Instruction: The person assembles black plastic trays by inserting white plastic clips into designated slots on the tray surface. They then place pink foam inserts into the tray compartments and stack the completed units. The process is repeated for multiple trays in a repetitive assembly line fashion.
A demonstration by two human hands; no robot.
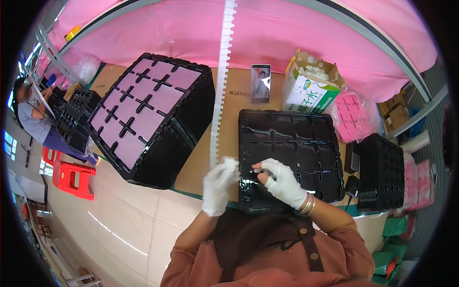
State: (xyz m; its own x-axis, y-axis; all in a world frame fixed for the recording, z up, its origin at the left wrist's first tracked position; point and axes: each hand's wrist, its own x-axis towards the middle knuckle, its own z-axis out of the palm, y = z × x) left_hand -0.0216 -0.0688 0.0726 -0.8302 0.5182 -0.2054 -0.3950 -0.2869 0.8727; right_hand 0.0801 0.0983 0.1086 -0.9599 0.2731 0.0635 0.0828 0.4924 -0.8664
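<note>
In front of me lies a glossy black plastic tray [306, 160] with raised cross-shaped ridges. My right hand [284, 186], in a white glove with bare thumb and index fingertips, is over the tray's near left part. Its thumb and index finger are curved and apart, and I see nothing between them. My left hand [217, 189], also in a white glove, is just beyond the tray's left edge. Motion smears its fingers, so I cannot tell whether it holds anything.
Left stands a tall black tray stack [179, 129] with pink sheets on top. An open carton [311, 86], phone [260, 83] and bagged pink pieces [354, 115] are behind the tray. More black trays [381, 174] stand right. A person [36, 115] works far left near red stools [74, 179].
</note>
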